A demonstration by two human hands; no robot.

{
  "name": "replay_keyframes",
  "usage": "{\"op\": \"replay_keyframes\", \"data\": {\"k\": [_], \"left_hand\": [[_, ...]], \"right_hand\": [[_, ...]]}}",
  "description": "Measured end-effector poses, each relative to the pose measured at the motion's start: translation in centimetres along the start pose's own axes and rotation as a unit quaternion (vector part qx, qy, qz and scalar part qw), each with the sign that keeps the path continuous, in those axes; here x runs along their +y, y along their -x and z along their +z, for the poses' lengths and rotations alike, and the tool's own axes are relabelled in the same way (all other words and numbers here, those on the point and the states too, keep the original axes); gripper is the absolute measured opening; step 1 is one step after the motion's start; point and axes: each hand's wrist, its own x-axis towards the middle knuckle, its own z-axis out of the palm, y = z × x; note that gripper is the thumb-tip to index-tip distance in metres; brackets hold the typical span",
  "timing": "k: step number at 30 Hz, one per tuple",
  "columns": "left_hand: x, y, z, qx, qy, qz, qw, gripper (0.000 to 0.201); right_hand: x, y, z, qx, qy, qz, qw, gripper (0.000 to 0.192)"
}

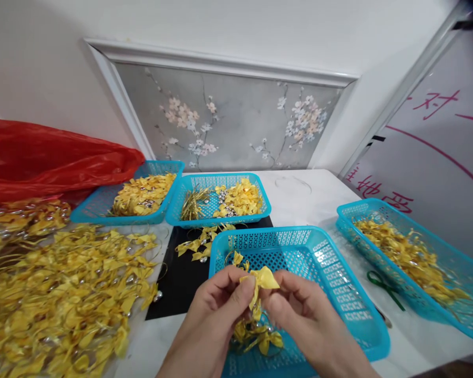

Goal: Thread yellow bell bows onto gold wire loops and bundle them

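A yellow ribbon bow (263, 279) is held up between my two hands, over the near blue plastic basket (341, 265). My left hand (226, 296) pinches its left side between thumb and forefinger. At its right and lower side my right hand (299, 304) is closed, thumb against curled fingers; its fingertips are partly hidden by the bow. Beneath my hands, more yellow bows (260, 338) with small silvery bells lie in the basket.
A large heap of yellow bows (63, 294) covers the left of the table, near a red plastic bag (55, 157). Other blue baskets (220, 223) stand behind and at right, holding bows. A black mat (181, 294) and green ribbon loop (386, 289) lie on the table.
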Motion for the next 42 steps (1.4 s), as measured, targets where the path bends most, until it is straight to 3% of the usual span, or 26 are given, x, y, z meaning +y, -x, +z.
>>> {"op": "replay_keyframes", "data": {"k": [4,9,13,17,21,27,38,42], "left_hand": [[-0.4,-0.1,0.2,0.038,-0.002,0.024,0.999,0.016],[-0.9,-0.1,0.4,0.039,0.064,0.007,0.997,0.014],[-1.4,0.1,0.6,0.042,0.092,-0.004,0.995,0.017],[-1.8,0.2,0.7,0.048,0.106,-0.003,0.993,0.015],[-2.1,0.2,0.5,0.045,0.120,-0.005,0.992,0.016],[-2.1,0.1,0.6,0.031,0.135,-0.011,0.990,0.017],[-1.9,0.7,0.8,0.025,0.119,-0.023,0.992,0.018],[-1.5,0.4,1.1,0.026,0.057,0.032,0.998,0.022]], "right_hand": [[1.2,0.3,0.9,0.029,0.041,-0.035,0.998,0.025],[3.1,1.2,1.6,0.128,0.135,-0.160,0.969,0.013],[3.9,2.1,1.8,0.182,0.217,-0.209,0.936,0.035],[2.0,1.8,1.5,0.115,0.243,-0.213,0.939,0.018],[0.0,1.1,1.0,0.040,0.264,-0.204,0.942,0.021],[0.0,0.7,0.4,-0.028,0.261,-0.173,0.949,0.018],[-0.7,0.7,-0.6,-0.103,0.290,-0.152,0.939,0.023],[-0.9,0.8,-1.5,-0.100,0.291,-0.148,0.940,0.022]]}}
